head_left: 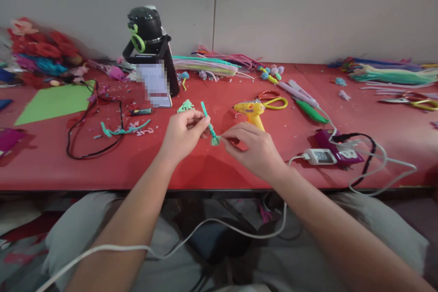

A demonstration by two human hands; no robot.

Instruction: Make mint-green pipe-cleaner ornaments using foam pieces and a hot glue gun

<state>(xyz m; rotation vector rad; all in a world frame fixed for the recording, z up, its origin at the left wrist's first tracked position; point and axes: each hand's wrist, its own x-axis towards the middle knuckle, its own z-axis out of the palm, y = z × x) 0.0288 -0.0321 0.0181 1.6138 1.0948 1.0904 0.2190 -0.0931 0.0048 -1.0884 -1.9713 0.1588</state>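
Between thumb and fingers, my left hand (185, 131) pinches a small teal pipe-cleaner piece (210, 125). Its straight stem points up and its bushy, paler green end hangs down to the right. My right hand (252, 146) is closed in a pinch at the right side of that bushy end; whether its fingertips hold part of it is too small to tell. Behind my left hand lies a light green fuzzy bundle (185, 106). A yellow glue gun (252, 112) rests just beyond my right hand, its nozzle pointing left.
Yellow-handled scissors (275, 103) lie behind the glue gun. A black bottle (147, 32) with a phone (153, 83) stands back left. Pipe cleaners (208, 65) line the wall. A purple power block (337, 148) with white cables sits right; a black cord (69, 143) loops left.
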